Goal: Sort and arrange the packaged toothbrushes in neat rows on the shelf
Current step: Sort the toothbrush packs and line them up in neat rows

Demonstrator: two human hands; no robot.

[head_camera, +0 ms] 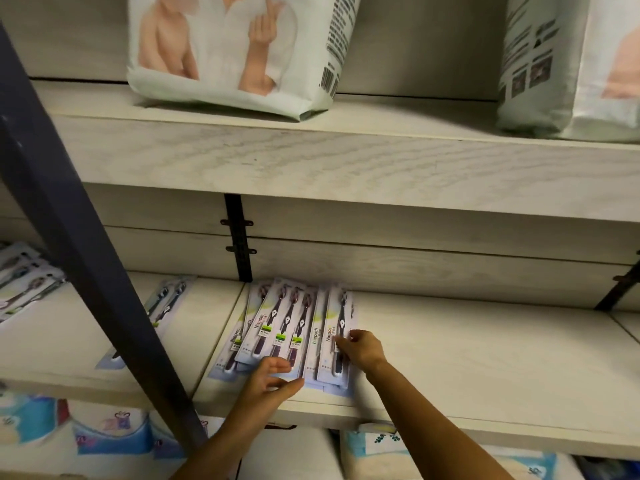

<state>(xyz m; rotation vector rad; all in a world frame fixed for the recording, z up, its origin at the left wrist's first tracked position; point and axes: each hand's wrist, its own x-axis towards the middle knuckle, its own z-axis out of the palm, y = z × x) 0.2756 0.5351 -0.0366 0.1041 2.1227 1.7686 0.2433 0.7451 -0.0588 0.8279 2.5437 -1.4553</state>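
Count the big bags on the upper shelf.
2. The left bag stands left of centre on the upper shelf; the right bag is at the frame edge, cropped. Others may be unseen.

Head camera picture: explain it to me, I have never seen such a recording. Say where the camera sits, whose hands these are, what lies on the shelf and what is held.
No machine: a person wears one camera on the head, looking down at their own bare hands. On the pale shelf lies a fanned pile of toothbrush packs, a straighter stack beside it. The left hand is open at the pile's near end. The right hand has its fingers on the straighter stack; whether they pinch it I cannot tell.
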